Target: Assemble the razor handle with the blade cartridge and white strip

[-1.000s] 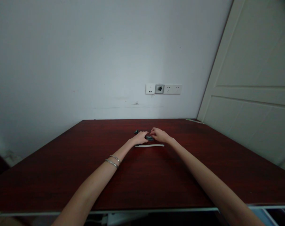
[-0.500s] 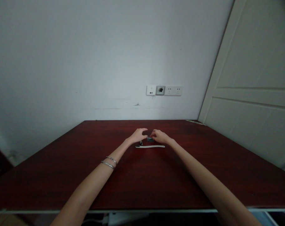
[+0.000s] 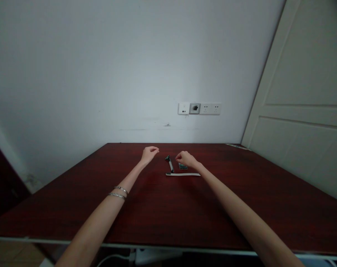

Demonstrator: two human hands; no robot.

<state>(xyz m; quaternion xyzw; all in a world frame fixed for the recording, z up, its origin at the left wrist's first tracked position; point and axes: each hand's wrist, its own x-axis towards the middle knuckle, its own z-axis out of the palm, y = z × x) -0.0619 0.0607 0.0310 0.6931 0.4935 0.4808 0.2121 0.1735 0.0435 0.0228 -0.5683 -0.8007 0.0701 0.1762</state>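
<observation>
A person's forearms reach over the front edge of a dark red bench (image 3: 157, 218), two bracelets (image 3: 118, 193) on the left one. Nearest of the small items lies a white strip (image 3: 185, 174), dark at its left end. That end sits at the foot of a razor-like piece (image 3: 171, 165), touching or just beside, too small to tell; a nudge to one could push the other askew. To the right, a small dark case (image 3: 183, 167) lies partly behind the right hand (image 3: 186, 158), whose bent fingers are bunched beside it; whether they grip anything cannot be told. A low wrist or a careless curl of those fingers could shove the case aside, the hand itself blocking the view. Farther out, the left hand (image 3: 150, 152) is apart from every item, fingertips together, nothing visible between them; a hasty inward sweep could knock the razor-like piece's dark head.
</observation>
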